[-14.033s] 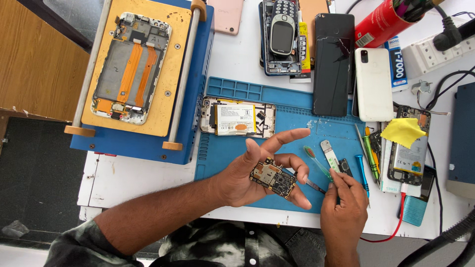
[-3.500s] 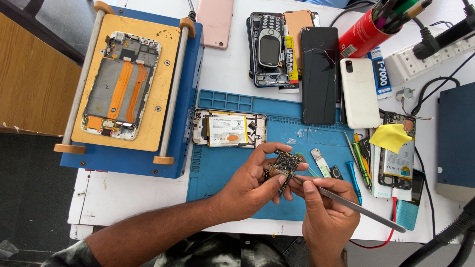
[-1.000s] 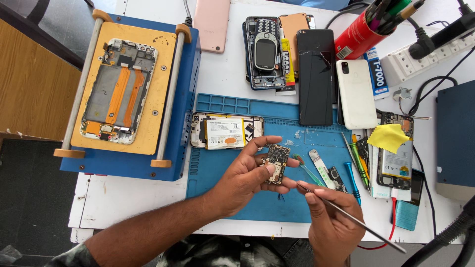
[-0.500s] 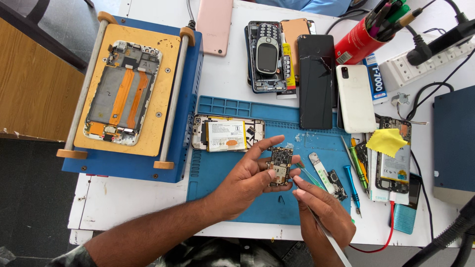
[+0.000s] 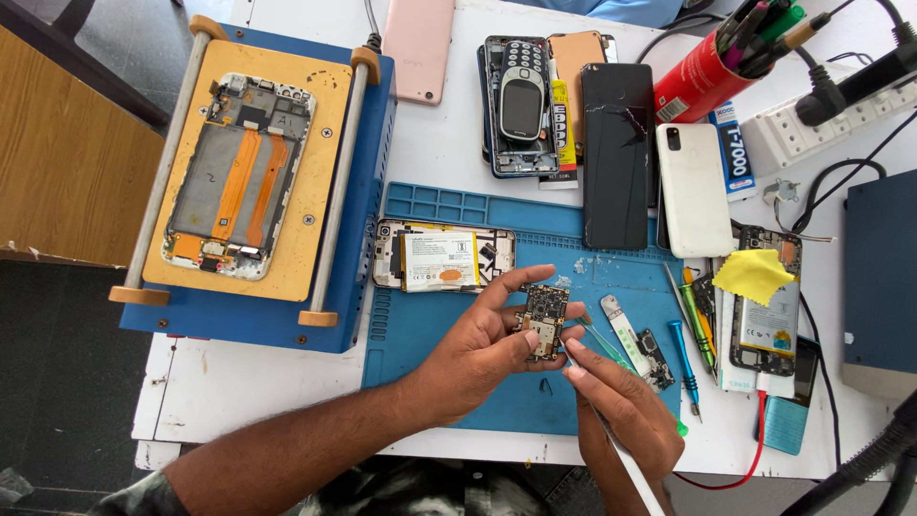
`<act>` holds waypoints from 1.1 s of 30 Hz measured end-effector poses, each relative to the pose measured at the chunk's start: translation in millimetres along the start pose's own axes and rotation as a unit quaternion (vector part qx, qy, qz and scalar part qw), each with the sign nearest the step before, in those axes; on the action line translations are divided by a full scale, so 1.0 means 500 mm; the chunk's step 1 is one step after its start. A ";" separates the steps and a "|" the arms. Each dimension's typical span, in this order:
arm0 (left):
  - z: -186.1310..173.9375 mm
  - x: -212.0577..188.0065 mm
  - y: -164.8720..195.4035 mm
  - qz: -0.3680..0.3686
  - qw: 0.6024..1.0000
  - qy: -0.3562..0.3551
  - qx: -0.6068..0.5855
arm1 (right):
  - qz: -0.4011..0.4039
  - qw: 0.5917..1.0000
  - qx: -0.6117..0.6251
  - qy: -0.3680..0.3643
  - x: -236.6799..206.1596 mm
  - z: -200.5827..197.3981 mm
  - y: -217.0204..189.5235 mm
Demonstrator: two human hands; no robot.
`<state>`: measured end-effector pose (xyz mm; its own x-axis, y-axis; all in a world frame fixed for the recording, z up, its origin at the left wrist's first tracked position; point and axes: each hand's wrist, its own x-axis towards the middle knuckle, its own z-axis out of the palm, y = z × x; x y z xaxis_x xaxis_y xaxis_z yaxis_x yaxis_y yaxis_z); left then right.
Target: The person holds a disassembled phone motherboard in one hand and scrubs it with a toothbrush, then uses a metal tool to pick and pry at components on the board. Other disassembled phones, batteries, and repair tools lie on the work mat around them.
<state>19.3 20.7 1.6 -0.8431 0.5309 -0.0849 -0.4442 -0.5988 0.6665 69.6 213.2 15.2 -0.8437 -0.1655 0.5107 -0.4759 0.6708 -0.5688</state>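
- One circuit board [image 5: 542,320], pinched in left hand [image 5: 478,354] above blue mat [image 5: 458,315].
- Right hand [image 5: 626,411] closed on one thin tool [image 5: 630,468], tip at board.
- Two opened phones: one [image 5: 441,258] on mat, one [image 5: 239,177] on heating plate.

The circuit board [image 5: 541,320] was small and dark, with tan patches and a metal shield on its lower half. It stood nearly upright, pinched at its edges above the blue mat [image 5: 449,334]. A thin pale tool [image 5: 626,463] touched its lower right corner.
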 end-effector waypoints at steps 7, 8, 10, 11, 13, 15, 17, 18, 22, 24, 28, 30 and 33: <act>0.002 -0.001 -0.001 -0.003 1.000 0.000 0.012 | 0.003 1.000 0.006 -0.013 0.002 -0.005 -0.003; 0.001 0.000 -0.001 -0.011 1.000 0.004 0.013 | -0.002 1.000 0.007 -0.012 0.003 -0.006 -0.004; -0.001 0.001 -0.001 -0.024 1.000 0.009 0.001 | -0.008 1.000 0.005 -0.014 0.005 -0.006 -0.005; -0.002 0.003 -0.001 -0.028 0.999 0.011 -0.012 | -0.010 1.000 0.003 -0.017 0.006 -0.006 -0.006; -0.004 0.003 -0.002 -0.032 0.999 0.012 -0.037 | -0.012 1.000 -0.003 -0.021 0.008 -0.006 -0.007; -0.004 0.003 -0.004 -0.034 0.997 0.010 -0.064 | -0.013 1.000 -0.009 -0.020 0.009 -0.006 -0.009; -0.003 0.002 -0.005 -0.032 0.998 0.012 -0.056 | -0.025 1.000 0.003 -0.008 0.010 -0.006 -0.011; -0.004 0.002 -0.006 -0.030 0.998 0.012 -0.052 | -0.031 0.999 0.008 -0.001 0.010 -0.006 -0.012; -0.005 0.002 -0.006 -0.031 0.999 0.016 -0.032 | -0.020 1.000 -0.006 -0.014 0.006 -0.004 -0.011; -0.006 0.003 -0.006 -0.031 0.999 0.017 -0.026 | -0.039 0.999 -0.013 0.003 0.004 0.006 -0.004; -0.008 0.003 -0.006 -0.043 0.998 0.012 -0.043 | -0.046 0.999 -0.019 0.020 -0.008 0.023 0.007; -0.009 0.002 -0.006 -0.042 0.997 0.000 -0.064 | -0.064 0.997 -0.015 0.037 -0.013 0.028 0.012; -0.010 0.002 -0.006 -0.057 0.995 0.000 -0.082 | -0.074 0.996 -0.027 0.046 -0.018 0.029 0.016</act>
<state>18.4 20.0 -3.9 -0.7838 0.6017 -0.1534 -0.5812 -0.6240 0.5223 69.7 209.6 -3.5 -0.7377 -0.2009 0.6446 -0.5777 0.6818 -0.4487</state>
